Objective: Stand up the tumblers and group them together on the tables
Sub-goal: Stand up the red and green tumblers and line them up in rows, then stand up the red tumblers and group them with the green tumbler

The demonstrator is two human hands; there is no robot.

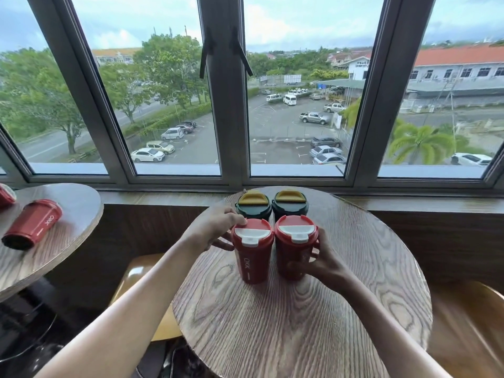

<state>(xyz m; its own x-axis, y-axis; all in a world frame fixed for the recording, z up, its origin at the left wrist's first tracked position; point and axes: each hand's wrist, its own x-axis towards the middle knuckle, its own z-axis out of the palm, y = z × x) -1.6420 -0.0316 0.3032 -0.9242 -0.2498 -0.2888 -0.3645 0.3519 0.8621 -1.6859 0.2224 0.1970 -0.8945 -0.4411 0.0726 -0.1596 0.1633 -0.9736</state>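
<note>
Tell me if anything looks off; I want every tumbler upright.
Yes: a red tumbler lies on its side on the left table, away from the four upright ones. Another red one at the frame edge also seems unsorted.

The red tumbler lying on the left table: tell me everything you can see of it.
The red tumbler lies on its side on the round wooden left table, near that table's front edge. Its body is matte red, looks like coated metal or plastic, and tapers toward the base. White "OKK" lettering runs along its side. Its dark end points toward the camera, lower left; whether that is a lid cannot be told. No hand touches it. Another red tumbler, cut off by the frame, sits behind it, apart.
</note>
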